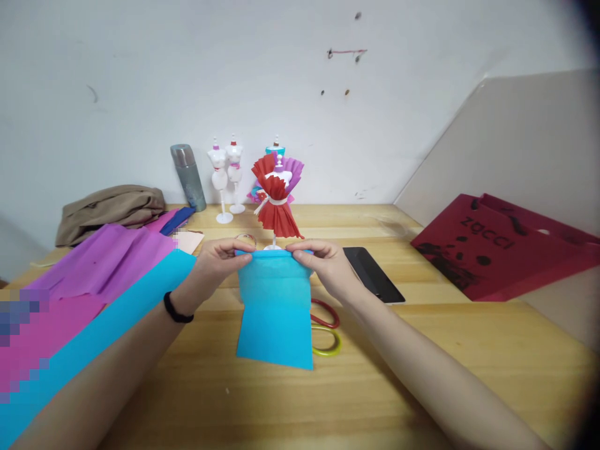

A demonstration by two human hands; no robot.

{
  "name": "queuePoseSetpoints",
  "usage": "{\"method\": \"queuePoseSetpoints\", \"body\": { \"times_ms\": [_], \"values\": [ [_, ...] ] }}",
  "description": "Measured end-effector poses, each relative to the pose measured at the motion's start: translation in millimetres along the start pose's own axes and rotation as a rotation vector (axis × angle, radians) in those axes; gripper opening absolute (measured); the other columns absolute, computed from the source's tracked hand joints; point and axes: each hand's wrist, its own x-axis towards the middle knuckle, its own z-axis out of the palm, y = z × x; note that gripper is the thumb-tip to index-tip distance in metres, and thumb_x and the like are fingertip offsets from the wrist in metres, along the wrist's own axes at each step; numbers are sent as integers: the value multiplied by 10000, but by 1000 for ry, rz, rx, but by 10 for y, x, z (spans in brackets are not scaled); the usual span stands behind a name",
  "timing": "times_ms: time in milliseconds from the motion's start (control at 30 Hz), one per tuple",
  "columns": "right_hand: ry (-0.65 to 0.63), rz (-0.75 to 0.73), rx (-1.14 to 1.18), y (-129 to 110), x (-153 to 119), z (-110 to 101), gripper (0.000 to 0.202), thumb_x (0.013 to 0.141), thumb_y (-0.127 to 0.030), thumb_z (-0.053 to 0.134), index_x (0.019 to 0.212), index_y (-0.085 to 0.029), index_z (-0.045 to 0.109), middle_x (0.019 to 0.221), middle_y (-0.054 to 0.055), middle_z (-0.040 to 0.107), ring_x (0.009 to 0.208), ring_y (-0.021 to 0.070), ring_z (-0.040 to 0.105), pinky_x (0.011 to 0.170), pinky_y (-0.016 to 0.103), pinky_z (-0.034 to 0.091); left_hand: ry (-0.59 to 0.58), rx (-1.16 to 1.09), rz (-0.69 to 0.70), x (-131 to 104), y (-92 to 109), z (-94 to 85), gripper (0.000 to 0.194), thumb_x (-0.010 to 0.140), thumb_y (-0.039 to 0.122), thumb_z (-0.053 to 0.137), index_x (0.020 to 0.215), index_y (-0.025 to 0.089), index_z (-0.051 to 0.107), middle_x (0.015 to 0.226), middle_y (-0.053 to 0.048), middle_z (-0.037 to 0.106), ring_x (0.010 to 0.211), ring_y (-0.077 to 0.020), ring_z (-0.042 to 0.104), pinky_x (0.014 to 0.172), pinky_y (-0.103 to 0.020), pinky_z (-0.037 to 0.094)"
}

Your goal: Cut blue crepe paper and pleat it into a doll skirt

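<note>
Head view: "ZOCCI" red bag [501,247]; both hands' fingers [244,248] on blue paper [275,306]

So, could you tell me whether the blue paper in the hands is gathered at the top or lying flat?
Gathered along the top. The blue paper is pinched at its upper edge by the left hand and right hand, while its lower part hangs smooth.

A black phone [373,274] lies beside a red bag [497,247].

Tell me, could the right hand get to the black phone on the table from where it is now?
Probably yes. The phone lies flat on the wooden table just beside the right hand, with nothing between them. But that hand is pinching the blue paper with the left hand, so it would need to let go.
</note>
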Motion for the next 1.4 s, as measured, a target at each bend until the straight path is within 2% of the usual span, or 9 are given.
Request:
{"method": "queuePoseSetpoints", "body": {
  "times_ms": [167,267,367,467,767,867,1033,1133,1400],
  "values": [
    [52,-100,-186,68,7,-11,262,719,-340,743,961,-243,769,1039,56,758,982,245,692,882,396,527,43,154,101,25,-96,-6,348,688,328,739,995,164,732,1028,-86,744,880,-200,678,781,-308,556],
    [50,-182,-307,78,-1,-15,242,765,-316,709,993,-255,763,1072,52,749,1033,255,682,946,429,508,-25,187,89,30,-111,-18,463,693,330,748,1120,159,691,1120,-102,720,940,-226,680,794,-322,564],
    [22,-238,-379,55,-22,-15,211,796,-300,691,991,-267,764,1079,51,747,1040,256,682,964,443,503,-118,193,122,24,-119,-22,451,695,349,770,1104,172,700,1164,-103,700,1039,-253,657,838,-331,552],
    [6,-266,-419,47,-38,-14,191,813,-291,681,983,-272,765,1064,53,751,1014,249,692,944,436,518,-140,281,203,10,-169,-12,363,756,364,738,1078,198,709,1123,-76,710,1035,-231,654,876,-323,529],
    [24,-342,-448,116,-15,-20,154,806,-269,673,927,-256,769,1000,49,765,950,238,708,896,408,540,10,586,506,-5,-294,25,197,826,265,676,1010,199,704,953,-49,726,883,-183,663,788,-282,531],
    [29,-373,-471,111,-17,-16,137,807,-254,666,902,-256,766,974,41,769,916,231,714,872,395,549,23,629,539,-4,-290,24,140,854,233,637,974,192,696,913,-46,718,848,-177,658,772,-281,527],
    [21,-432,-524,102,-38,-9,119,829,-234,647,883,-246,753,931,43,769,861,213,713,820,370,561,-39,717,606,-25,-283,35,162,864,201,623,1018,172,666,962,-62,704,905,-184,644,810,-284,509],
    [1,-477,-551,108,-49,-9,121,842,-213,638,891,-241,745,912,48,764,840,203,709,794,356,564,-54,756,598,-43,-288,46,126,889,211,585,980,170,663,931,-56,715,864,-182,658,771,-284,509],
    [-73,-705,-627,148,-30,-19,161,879,-154,586,938,-226,717,872,73,741,820,196,695,743,354,572,19,745,596,-20,-351,36,103,883,250,598,861,183,674,806,-33,732,726,-159,679,657,-252,506]
  ]
}}
